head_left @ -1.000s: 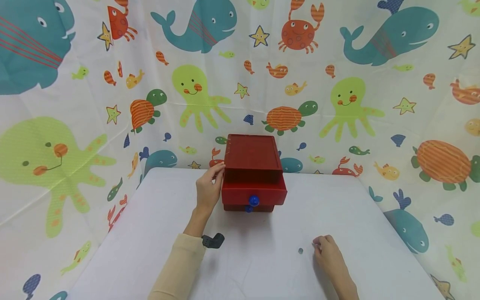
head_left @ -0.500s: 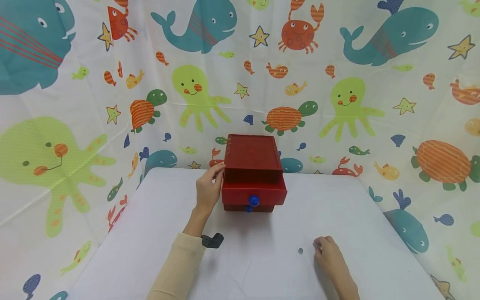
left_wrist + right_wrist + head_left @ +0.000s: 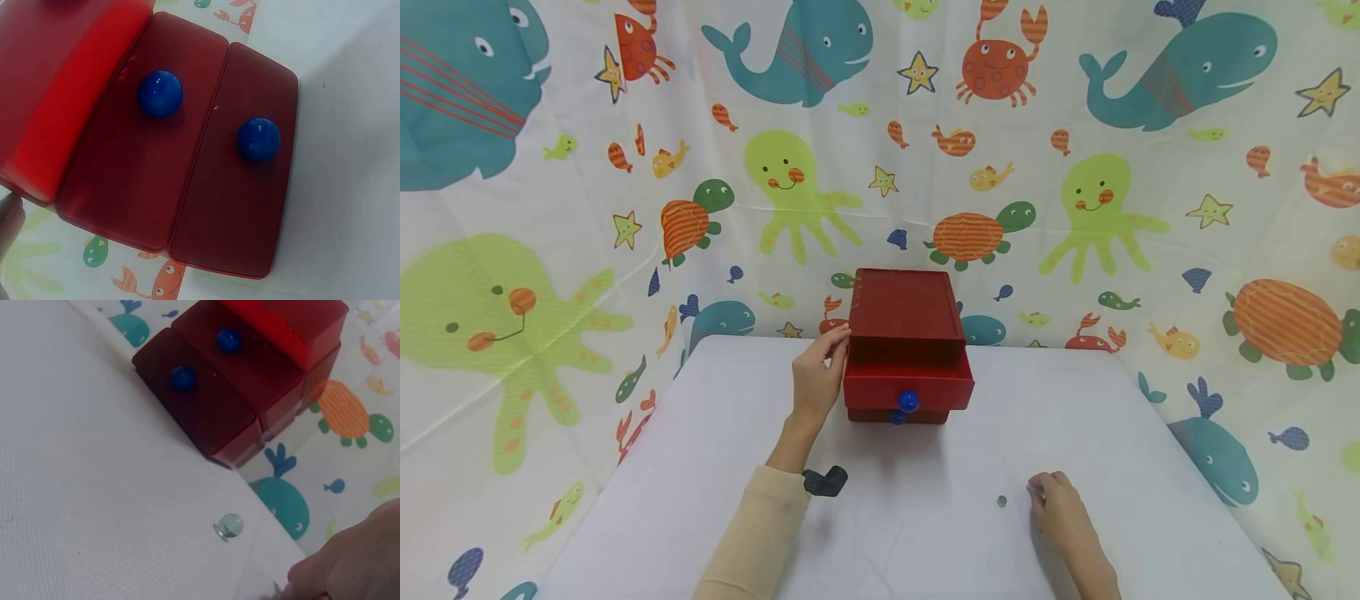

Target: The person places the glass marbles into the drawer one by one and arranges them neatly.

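Observation:
A small red drawer cabinet (image 3: 904,304) stands at the back of the white table, its top drawer (image 3: 880,393) pulled out. Blue round knobs (image 3: 160,94) sit on the drawer fronts. Against the cabinet's left side rests my left hand (image 3: 816,379), fingertips near the top edge. On the table to the front right lies a clear glass marble (image 3: 231,525). Just right of this marble my right hand (image 3: 1063,517) is low over the table, thumb and fingertips close together. Whether something small is between those fingertips cannot be made out.
White cloth covers the table (image 3: 925,533). Behind and at both sides hangs a curtain (image 3: 880,108) printed with sea animals, close behind the cabinet. A dark wrist camera (image 3: 826,482) sticks out from the left wrist.
My right hand has shifted very slightly to the right. The left hand, the cabinet and the marble look the same.

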`<state>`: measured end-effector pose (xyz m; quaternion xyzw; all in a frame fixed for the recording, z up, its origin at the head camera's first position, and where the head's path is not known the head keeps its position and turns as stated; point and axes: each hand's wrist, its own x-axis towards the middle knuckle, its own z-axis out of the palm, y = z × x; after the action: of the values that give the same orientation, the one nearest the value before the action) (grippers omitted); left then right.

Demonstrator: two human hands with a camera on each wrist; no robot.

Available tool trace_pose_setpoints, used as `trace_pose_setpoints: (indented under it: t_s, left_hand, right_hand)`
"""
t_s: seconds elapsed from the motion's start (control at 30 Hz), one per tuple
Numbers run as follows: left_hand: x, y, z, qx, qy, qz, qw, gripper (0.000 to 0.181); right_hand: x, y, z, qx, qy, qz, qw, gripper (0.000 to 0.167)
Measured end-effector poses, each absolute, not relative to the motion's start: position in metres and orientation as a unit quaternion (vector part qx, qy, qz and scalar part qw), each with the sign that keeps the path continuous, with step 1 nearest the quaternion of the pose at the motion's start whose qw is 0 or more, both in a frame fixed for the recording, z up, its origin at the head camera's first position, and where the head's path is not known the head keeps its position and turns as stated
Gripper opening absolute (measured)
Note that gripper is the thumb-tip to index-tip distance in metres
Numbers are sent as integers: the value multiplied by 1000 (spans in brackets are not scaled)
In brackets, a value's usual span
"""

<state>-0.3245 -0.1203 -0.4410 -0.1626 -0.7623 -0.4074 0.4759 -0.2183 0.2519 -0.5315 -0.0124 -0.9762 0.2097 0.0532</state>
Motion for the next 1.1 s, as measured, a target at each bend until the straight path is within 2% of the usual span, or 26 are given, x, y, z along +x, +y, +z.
trace_pose_setpoints:
  t_s: [1.1]
  left_hand:
    - [-324,-120,-442,-159,-765,-413,469,22]
  right_hand:
    - [-217,254,-527,24,-967,232,103,22]
